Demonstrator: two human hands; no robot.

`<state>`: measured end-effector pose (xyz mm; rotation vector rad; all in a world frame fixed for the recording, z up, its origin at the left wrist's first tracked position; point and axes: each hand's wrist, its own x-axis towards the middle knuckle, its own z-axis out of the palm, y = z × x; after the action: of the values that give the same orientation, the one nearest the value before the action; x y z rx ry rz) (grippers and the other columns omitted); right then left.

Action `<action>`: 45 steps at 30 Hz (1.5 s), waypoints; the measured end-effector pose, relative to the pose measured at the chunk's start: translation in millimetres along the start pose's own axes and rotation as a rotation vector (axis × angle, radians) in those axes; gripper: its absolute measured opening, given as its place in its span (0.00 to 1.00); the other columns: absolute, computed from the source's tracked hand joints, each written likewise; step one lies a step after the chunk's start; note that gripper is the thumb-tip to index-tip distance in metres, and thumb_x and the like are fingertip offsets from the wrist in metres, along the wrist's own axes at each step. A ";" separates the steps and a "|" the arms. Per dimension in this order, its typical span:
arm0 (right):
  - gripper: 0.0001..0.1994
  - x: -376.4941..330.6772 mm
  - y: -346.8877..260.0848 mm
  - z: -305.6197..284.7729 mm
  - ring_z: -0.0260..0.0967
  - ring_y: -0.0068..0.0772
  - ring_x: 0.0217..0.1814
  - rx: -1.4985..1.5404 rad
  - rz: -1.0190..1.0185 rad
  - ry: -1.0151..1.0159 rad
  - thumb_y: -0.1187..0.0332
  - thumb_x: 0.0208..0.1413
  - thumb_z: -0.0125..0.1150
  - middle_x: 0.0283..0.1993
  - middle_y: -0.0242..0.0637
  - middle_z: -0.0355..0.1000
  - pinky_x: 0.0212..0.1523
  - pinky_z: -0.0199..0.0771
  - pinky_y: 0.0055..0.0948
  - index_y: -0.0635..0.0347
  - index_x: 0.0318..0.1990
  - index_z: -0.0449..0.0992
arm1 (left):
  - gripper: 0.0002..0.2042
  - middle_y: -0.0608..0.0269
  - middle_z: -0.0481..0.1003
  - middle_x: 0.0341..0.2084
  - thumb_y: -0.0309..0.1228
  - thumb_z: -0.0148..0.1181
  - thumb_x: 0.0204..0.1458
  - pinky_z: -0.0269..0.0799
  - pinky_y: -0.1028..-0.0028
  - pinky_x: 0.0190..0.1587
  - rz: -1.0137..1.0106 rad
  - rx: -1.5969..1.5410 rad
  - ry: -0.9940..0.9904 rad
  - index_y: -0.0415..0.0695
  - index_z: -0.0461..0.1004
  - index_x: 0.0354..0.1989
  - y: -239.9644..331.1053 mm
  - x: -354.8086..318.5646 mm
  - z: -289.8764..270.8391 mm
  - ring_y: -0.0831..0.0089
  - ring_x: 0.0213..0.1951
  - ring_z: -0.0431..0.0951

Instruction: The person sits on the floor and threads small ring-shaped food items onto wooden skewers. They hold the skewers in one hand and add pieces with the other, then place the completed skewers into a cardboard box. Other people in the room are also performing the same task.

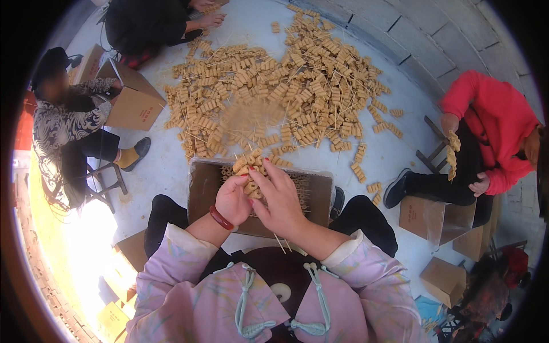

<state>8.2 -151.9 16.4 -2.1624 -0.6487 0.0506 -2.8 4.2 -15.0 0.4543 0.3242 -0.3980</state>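
Observation:
Over an open cardboard box (198, 191) in front of me, both hands gather a bunch of tan spiral skewers (251, 184). My left hand (233, 200), with a reddish bracelet at its wrist, is closed around the bunch's left side. My right hand (284, 201) presses on it from the right, its fingers bent over the upper pieces. Thin bare sticks (280, 243) poke out below my right hand. Rows of similar skewers (303, 186) lie inside the box, partly hidden by my hands.
A large loose pile of skewers (320, 86) covers the pale floor beyond the box. One person sits at left by a carton (134, 100); another bends at the far left. At right, a person in a red top (486, 114) holds skewers above another carton (423, 217). A block wall (429, 34) stands behind.

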 end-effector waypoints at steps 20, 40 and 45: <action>0.39 4.7 10.8 12.1 0.55 0.55 0.66 0.180 0.182 0.008 0.68 0.45 0.66 0.63 0.56 0.59 0.66 0.54 0.44 0.68 0.64 0.54 | 0.22 0.58 0.69 0.55 0.30 0.48 0.57 0.61 0.64 0.62 0.083 0.078 0.021 0.40 0.62 0.61 -3.9 3.9 2.9 0.65 0.57 0.68; 0.36 28.0 19.4 15.1 0.60 0.51 0.62 0.439 0.104 0.033 0.74 0.46 0.64 0.59 0.52 0.62 0.62 0.60 0.39 0.63 0.64 0.56 | 0.24 0.58 0.64 0.60 0.25 0.46 0.60 0.56 0.65 0.65 0.113 0.181 -0.211 0.39 0.54 0.65 35.9 4.9 12.1 0.65 0.62 0.63; 0.36 26.5 19.6 15.1 0.60 0.51 0.63 0.352 0.092 0.049 0.72 0.46 0.65 0.60 0.52 0.62 0.63 0.59 0.39 0.63 0.64 0.56 | 0.24 0.57 0.62 0.61 0.26 0.46 0.60 0.56 0.65 0.65 0.102 0.158 -0.194 0.39 0.53 0.66 31.6 5.4 11.7 0.65 0.62 0.62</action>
<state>35.7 -138.3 -2.9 -1.8460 -0.4725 0.1494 18.3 23.0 4.1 0.5795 0.0806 -0.3663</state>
